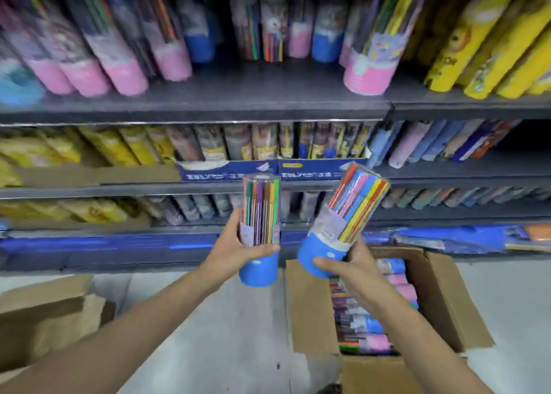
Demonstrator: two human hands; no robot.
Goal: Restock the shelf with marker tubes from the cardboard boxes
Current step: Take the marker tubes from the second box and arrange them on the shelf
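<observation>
So we've got a marker tube in each hand | left hand (235, 252) grip wrapped round upright tube (259, 229) | right hand (346, 270) grip clamped on tilted tube (343, 217), above the open cardboard box (447, 298) | top shelf (238, 101) gap's tight, we'd probably topple neighbours sliding in
</observation>
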